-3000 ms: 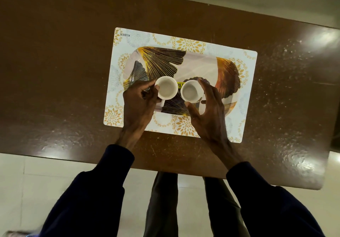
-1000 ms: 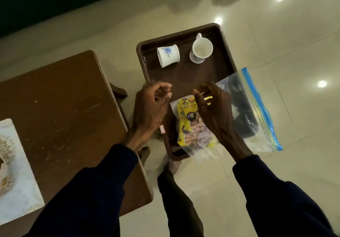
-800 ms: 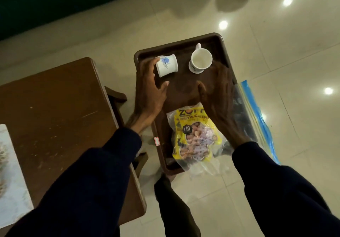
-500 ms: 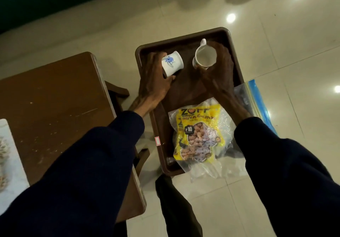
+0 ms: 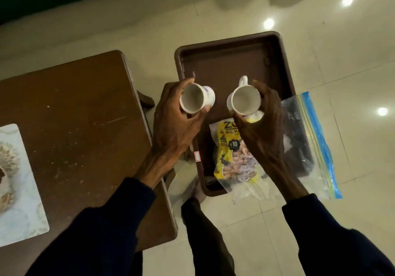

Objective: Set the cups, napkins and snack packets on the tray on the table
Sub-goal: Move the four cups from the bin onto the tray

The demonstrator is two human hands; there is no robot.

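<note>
Hands first: the left hand is curled around a white cup with a blue print, tilted with its mouth toward the camera. The right hand wraps a second white cup, handle pointing away. Both are lifted above the brown tray on the floor. A yellow snack packet lies at the tray's near edge, inside a clear zip bag. The wooden surface stands to the left, a patterned mat at its left edge.
</note>
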